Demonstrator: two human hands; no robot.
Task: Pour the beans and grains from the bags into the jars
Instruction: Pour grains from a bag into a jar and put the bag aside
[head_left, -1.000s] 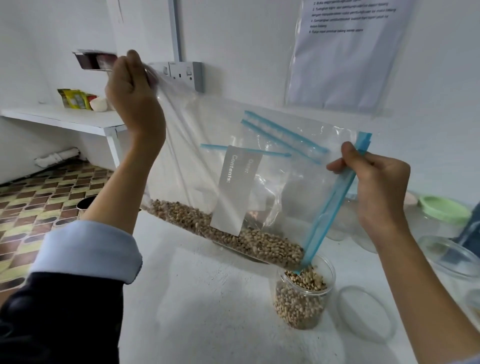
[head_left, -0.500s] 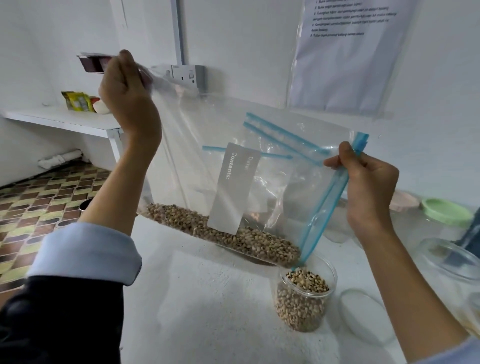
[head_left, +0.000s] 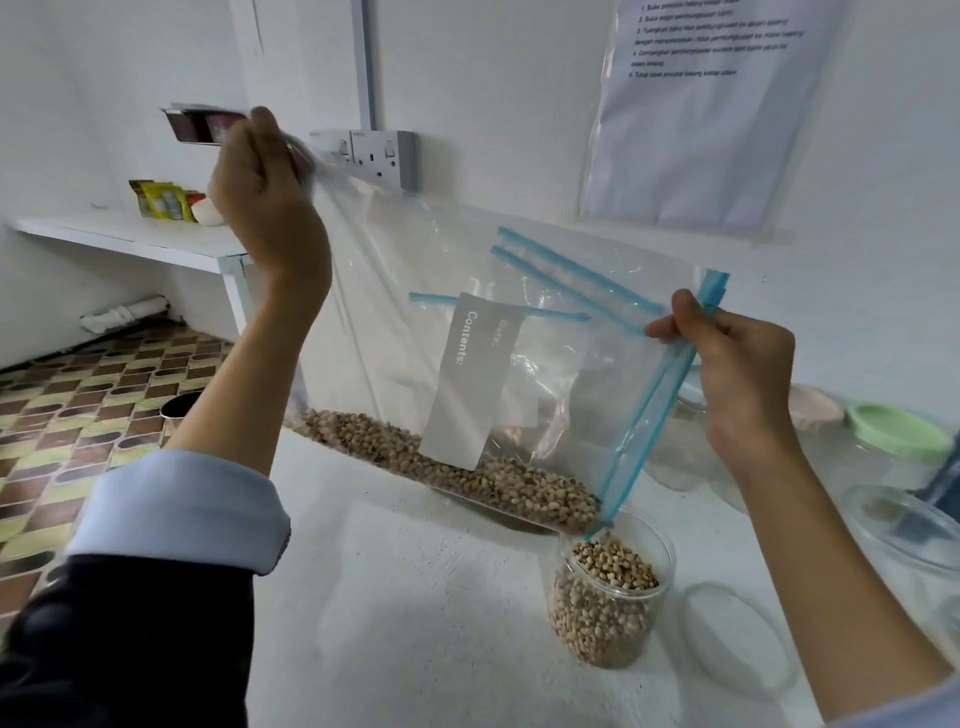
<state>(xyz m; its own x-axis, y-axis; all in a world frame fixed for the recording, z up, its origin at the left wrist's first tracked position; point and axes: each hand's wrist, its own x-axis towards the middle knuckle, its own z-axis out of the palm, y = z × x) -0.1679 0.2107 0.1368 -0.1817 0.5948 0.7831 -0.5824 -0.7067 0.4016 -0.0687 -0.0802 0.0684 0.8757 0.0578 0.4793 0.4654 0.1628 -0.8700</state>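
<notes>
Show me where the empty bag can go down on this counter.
Free: the bare counter left of the jar, below the bag. Crowded: right of the jar, a clear lid, a bowl and lidded containers.

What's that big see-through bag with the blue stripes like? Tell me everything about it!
The bag is clear, thin, crinkly plastic with a blue zip strip along its open edge and a white label reading "Contents:". It hangs tilted in the air. The left hand pinches its raised back corner; the right hand pinches the blue strip. Speckled tan beans lie along its bottom fold, sliding toward the low open corner, which sits just above the mouth of a clear jar largely full of the same beans.
</notes>
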